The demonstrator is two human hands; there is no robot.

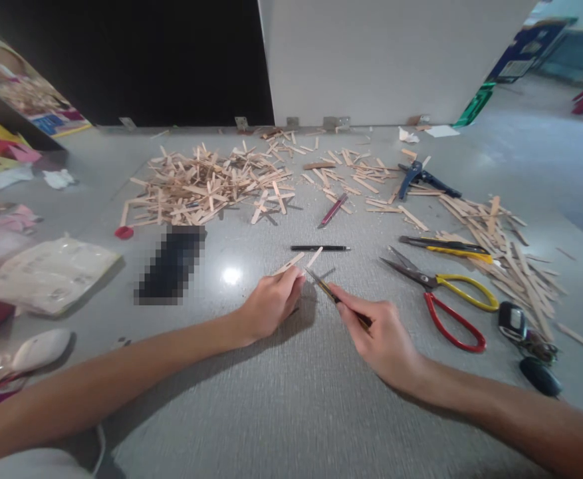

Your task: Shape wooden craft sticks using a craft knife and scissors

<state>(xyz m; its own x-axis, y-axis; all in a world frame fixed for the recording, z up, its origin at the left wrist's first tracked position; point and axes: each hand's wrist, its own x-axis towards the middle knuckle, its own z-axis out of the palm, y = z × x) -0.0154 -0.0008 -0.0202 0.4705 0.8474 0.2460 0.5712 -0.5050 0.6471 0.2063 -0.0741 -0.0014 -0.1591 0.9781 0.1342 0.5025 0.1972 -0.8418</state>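
Note:
My left hand (274,303) is closed on small wooden sticks (291,263) that poke out past its fingertips above the grey table (251,412). In my right hand (383,336) is a slim craft knife (327,290), its blade pointing up and left at the sticks. The blade tip is close to the left fingertips; whether it touches the wood I cannot tell. Just beyond both hands lies a black pen (321,248). Farther back rests a dark red cutter (333,210).
A big heap of wooden pieces (206,183) lies back left, near a blurred dark phone-like object (171,266). Scissors (435,279), a yellow-black cutter (445,247), blue clippers (415,176), keys (513,322) and long sticks (520,273) lie right. Upright panels (371,60) stand behind.

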